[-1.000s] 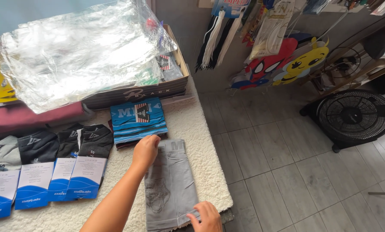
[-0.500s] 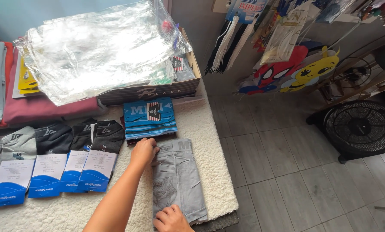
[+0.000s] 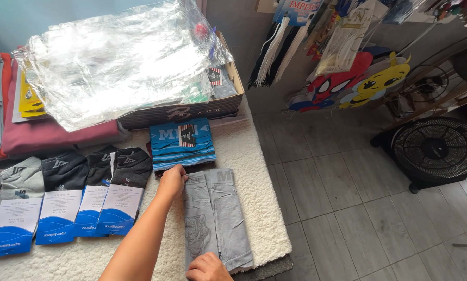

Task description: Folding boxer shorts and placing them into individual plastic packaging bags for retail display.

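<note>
Both hands press flat on a folded grey garment [image 3: 216, 218], lower centre: left hand [image 3: 172, 180] at its top corner, right hand [image 3: 208, 267] at its bottom edge. It looks soft, light and floppy; best gripped along the folded edges.

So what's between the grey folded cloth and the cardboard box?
In the head view, a blue striped folded stack lies on the fluffy white mat, between the grey folded cloth and the cardboard box.
</note>
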